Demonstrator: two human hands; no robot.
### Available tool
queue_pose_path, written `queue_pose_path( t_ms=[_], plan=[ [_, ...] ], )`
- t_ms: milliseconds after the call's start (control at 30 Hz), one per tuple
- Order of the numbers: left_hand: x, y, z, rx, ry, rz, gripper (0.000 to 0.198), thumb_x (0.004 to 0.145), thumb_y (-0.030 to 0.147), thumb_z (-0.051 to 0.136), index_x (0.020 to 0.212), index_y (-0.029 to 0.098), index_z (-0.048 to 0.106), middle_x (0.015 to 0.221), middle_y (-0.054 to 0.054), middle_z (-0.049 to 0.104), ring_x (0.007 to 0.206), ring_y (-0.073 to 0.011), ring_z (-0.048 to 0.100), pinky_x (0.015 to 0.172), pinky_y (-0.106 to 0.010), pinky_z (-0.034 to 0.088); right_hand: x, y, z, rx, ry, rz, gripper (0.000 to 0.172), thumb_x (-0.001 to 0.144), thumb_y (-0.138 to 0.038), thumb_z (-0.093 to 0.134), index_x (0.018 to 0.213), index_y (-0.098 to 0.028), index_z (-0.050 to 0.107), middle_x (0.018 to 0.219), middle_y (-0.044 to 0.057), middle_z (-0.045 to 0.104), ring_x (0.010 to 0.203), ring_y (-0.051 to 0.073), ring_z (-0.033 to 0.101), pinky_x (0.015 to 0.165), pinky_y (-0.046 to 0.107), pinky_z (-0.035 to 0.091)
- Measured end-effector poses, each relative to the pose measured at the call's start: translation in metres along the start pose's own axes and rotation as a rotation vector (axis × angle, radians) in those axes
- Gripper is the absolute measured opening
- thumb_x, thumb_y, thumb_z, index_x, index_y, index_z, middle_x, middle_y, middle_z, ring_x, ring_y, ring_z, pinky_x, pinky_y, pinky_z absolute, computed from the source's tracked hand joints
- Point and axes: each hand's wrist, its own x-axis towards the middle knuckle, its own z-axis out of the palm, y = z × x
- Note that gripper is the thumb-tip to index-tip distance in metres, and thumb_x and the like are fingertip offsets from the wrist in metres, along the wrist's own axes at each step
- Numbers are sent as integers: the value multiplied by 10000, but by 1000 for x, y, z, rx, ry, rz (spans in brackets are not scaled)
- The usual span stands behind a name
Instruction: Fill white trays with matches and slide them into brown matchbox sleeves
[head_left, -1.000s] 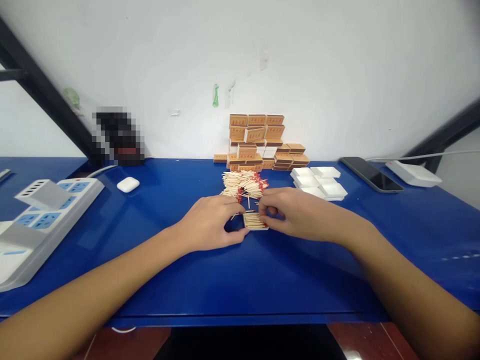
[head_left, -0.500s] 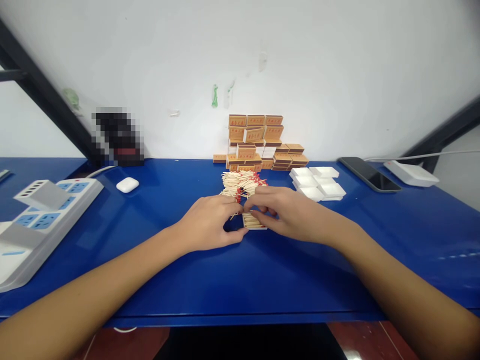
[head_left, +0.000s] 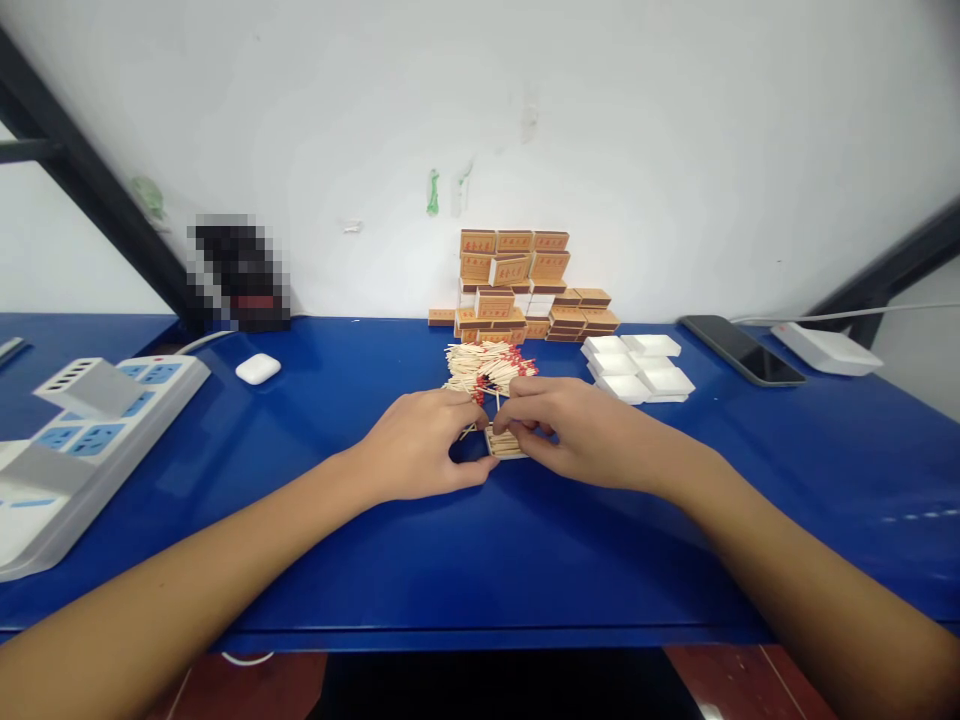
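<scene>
A small white matchbox tray filled with matches lies on the blue table. My left hand grips its left end, with the thumb at the near corner and the fingers at the far side. Over the tray's right part, my right hand has its thumb and forefinger bent together onto the matches; its fingertips are partly hidden. Just beyond both hands is a loose heap of red-tipped matches, a few of them lying close to my left fingers.
Matchboxes are stacked against the wall. White trays sit in a group to the right, before a phone and a white device. Leftward are a white earphone case and a big power strip.
My right hand has shifted slightly right and down over the tray, its fingertips now lower on the matches. My left hand keeps its hold. The whole view has moved a little.
</scene>
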Motion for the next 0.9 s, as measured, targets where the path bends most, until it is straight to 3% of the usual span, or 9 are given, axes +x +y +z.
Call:
queue_pose_path(
  t_ms=[167,367,900],
  plan=[
    [0,0,0,3,0,-3,258,900,440,682,941,188,710,844,-19,676,749,-178,620,629,-309,420,0,0,-1,-13,-22,6,251,920,-67,547,1019,-194,738,917,43,639,759,157,573,683,283,391],
    [0,0,0,7,3,18,250,907,435,682,946,190,706,846,-16,684,755,-177,623,639,-306,418,1,-1,0,-8,-28,18,113,927,-125,604,871,-182,684,876,31,639,747,153,565,677,283,387],
    [1,2,-1,10,-6,25,234,906,416,676,868,187,646,829,-6,657,731,-166,598,623,-300,398,6,-2,8,-105,-70,89,89,1006,-177,591,918,-177,598,966,59,674,772,173,598,673,293,400]
  ],
)
